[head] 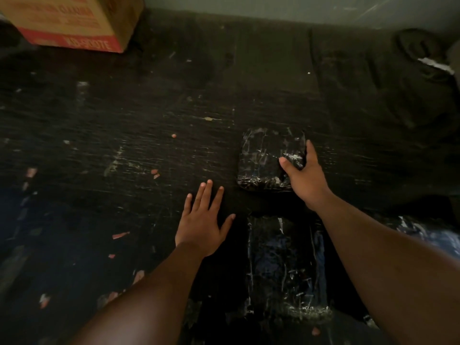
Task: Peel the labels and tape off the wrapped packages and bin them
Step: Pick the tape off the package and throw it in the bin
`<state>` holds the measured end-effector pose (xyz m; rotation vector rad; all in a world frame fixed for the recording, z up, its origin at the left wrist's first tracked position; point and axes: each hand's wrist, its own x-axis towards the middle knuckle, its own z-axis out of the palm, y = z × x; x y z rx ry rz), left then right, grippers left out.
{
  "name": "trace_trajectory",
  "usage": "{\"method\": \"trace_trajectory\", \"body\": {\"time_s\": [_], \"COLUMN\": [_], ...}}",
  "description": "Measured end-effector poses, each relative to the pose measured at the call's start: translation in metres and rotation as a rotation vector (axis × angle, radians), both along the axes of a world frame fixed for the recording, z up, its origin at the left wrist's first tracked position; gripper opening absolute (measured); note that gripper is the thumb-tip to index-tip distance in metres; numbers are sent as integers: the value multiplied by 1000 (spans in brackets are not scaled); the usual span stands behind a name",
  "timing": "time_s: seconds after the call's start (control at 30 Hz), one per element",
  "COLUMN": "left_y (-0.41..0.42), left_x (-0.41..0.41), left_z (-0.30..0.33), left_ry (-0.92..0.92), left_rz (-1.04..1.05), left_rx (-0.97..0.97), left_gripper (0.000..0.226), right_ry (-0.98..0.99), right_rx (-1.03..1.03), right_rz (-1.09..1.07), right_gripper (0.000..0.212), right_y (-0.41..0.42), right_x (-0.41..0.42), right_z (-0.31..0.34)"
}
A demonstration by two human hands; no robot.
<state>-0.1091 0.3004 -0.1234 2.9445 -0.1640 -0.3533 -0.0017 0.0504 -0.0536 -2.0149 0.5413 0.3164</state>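
Gripping the black wrapped package by its corner, the right hand is clamping it; left hand is lying flat, fingers spread, just beside on the tabletop.

Head cam — looks fwd & down, close over dark floor.

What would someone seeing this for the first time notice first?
Probably the right hand, its grip closing on the near right corner of a shiny black wrapped package at centre right on the dark, scuffed surface. Next, the left hand, spread flat and empty beside it. Then the cardboard box with red print, at the far left corner.
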Motion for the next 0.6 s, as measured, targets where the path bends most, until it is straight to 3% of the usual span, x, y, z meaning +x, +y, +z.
{"method": "trace_trajectory", "body": {"time_s": [0.33,0.6], "left_y": [-3,-12], "left_x": [-14,-96], "left_z": [4,7], "left_ry": [54,81], "left_rz": [-3,55], "left_rx": [19,16], "left_gripper": [76,75], "right_ry": [-141,-154], "right_rx": [33,165], "right_rz": [6,9], "right_gripper": [76,71], "right_y": [-6,-18], "right_x": [-43,-135], "right_z": [40,78]}}
